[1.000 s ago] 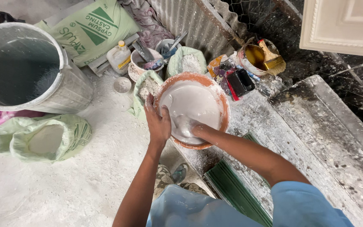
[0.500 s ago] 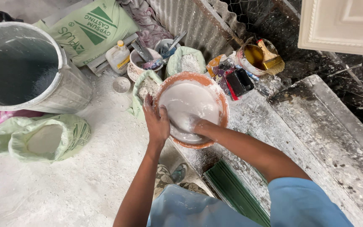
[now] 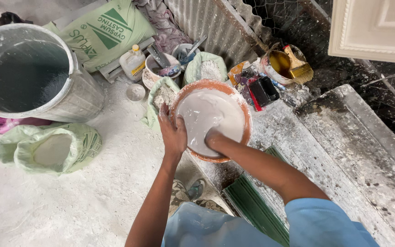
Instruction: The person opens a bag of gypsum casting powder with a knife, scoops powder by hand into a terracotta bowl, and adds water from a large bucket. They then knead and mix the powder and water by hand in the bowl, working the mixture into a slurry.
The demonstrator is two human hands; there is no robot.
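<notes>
An orange bowl (image 3: 247, 120) full of wet white plaster sits in front of me on the dusty work surface. My left hand (image 3: 172, 131) grips the bowl's left rim, fingers spread over the edge. My right hand (image 3: 212, 136) is sunk in the white mix near the bowl's near side, its fingers coated and mostly hidden by the plaster, so I cannot see whether they are closed.
A large grey bucket (image 3: 76, 96) stands at the left. An open green sack of white powder (image 3: 53, 148) lies below it. Small powder bags (image 3: 209, 68), cups, a bottle (image 3: 132, 61) and a paint can with a brush (image 3: 289, 64) crowd behind the bowl. A grey slab (image 3: 344, 151) runs at the right.
My right hand has shifted slightly inside the plaster. The left hand keeps its hold on the rim.
</notes>
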